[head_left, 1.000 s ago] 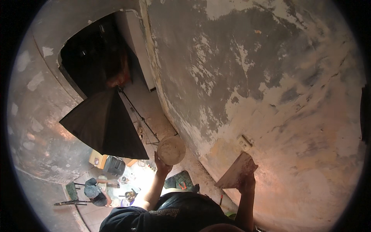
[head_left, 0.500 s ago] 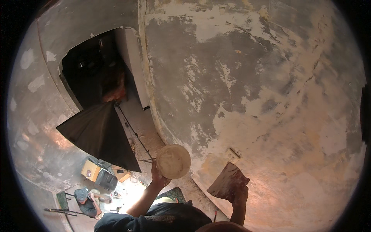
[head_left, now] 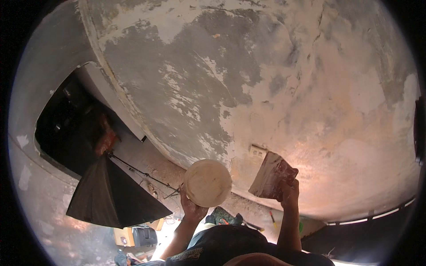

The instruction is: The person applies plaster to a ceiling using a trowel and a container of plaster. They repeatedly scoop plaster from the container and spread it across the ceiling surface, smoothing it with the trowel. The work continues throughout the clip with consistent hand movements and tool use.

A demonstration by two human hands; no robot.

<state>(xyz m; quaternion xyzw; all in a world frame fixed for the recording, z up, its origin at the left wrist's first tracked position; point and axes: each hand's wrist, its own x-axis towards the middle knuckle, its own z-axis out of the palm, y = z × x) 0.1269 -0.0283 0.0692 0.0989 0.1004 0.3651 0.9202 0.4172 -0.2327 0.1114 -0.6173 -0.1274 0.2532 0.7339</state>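
**A:** Looking up at a patchy grey and beige plastered wall [head_left: 266, 88] here, with both arms raised in front of it. Anyone want to break down what each hand has?

**B:** Sure. The left hand [head_left: 191, 205] is wrapped around a round, cream-coloured plastic tub [head_left: 207, 182], fingers closed on its underside so the flat lid or base faces the camera. The tub sits low in the middle of the view, just in front of the wall's bottom edge.

**A:** And the other one?

**B:** The right hand [head_left: 288, 191] is clamped on the handle of a wide, flat putty scraper with a pale, smeared blade [head_left: 265, 176]. The blade tilts up and to the left, its top corner close to the wall. Whether it actually touches the plaster, can't tell from this angle.

**A:** What's that small pale thing just above the blade?

**B:** A little white rectangular wall socket plate [head_left: 258, 152], set into the plaster right between the tub and the scraper, slightly higher than both.

**A:** Left side looks dark.

**B:** Yeah, a dark opening [head_left: 71, 128] in the wall, with a black, tent-shaped cloth [head_left: 106, 195] hanging below it. Down past the arms, a yellow and black box [head_left: 135, 236] sits on the bright floor, too small to make out further.
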